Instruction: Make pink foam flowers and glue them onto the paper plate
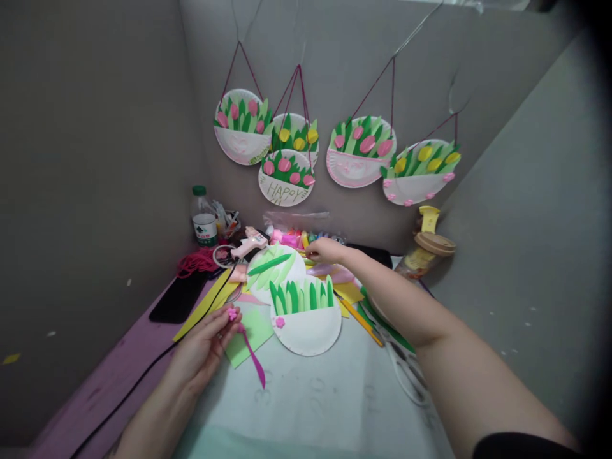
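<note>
Left grip (pixel 205 344) pinches a pink flower (pixel 232 313); right grip (pixel 327 250) curls, contents unclear.

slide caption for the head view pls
Left hand holds a pink flower near a white plate with green leaves.

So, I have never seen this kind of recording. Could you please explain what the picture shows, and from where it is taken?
There is no machine: you see a person's two bare hands, through one camera worn on the head. The left hand holds a small pink flower; a purple plastic tool seems held there too. The right hand stretches towards colourful things at the back; I cannot tell whether it grips anything. On a pale mat lies a white paper plate with green leaves and a similar flower. Scissors lie to its right. Behind, decorated plates hang before a grey wall.
</note>
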Action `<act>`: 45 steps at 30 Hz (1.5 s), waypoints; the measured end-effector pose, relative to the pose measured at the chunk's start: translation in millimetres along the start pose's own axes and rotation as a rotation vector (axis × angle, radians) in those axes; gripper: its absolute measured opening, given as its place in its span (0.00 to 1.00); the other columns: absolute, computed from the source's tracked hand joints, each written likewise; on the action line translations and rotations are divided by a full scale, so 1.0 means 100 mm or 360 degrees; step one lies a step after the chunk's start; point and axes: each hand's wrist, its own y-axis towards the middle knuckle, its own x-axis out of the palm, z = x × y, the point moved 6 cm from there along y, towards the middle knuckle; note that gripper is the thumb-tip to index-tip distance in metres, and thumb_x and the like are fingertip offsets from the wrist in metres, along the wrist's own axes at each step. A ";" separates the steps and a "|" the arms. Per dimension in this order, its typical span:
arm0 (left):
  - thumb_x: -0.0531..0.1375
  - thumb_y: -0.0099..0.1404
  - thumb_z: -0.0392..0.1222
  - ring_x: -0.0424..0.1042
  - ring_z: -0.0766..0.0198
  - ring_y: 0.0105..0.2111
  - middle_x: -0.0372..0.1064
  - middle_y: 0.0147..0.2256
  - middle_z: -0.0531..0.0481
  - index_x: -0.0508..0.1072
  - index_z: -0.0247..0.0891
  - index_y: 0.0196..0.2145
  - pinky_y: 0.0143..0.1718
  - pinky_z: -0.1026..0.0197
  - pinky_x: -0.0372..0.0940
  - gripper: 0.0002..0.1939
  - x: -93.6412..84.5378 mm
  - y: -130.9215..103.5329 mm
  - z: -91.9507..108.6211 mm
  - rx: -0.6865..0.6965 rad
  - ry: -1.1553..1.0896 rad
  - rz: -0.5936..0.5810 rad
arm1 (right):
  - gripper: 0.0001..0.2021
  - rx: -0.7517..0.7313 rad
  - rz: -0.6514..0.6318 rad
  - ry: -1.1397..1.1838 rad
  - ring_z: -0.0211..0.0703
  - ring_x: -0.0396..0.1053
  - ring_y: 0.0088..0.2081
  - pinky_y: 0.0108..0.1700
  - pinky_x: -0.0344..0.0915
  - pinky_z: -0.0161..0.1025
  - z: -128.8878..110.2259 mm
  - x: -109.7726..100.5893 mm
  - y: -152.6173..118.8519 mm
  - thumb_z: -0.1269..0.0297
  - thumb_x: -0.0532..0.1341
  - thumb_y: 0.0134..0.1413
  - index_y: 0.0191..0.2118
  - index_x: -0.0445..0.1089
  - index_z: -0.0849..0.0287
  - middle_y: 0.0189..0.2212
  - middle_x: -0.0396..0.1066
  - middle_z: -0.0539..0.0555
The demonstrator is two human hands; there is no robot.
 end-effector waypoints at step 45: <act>0.60 0.60 0.25 0.75 0.69 0.30 0.76 0.32 0.46 0.76 0.30 0.32 0.34 0.71 0.71 0.05 0.34 -0.43 -0.39 0.0010 0.0066 -0.0516 | 0.16 -0.0238 0.0922 0.3376 0.38 0.77 0.33 0.30 0.72 0.27 -2.07 -0.20 -1.68 0.48 0.69 0.45 0.31 0.69 0.54 0.29 0.70 0.45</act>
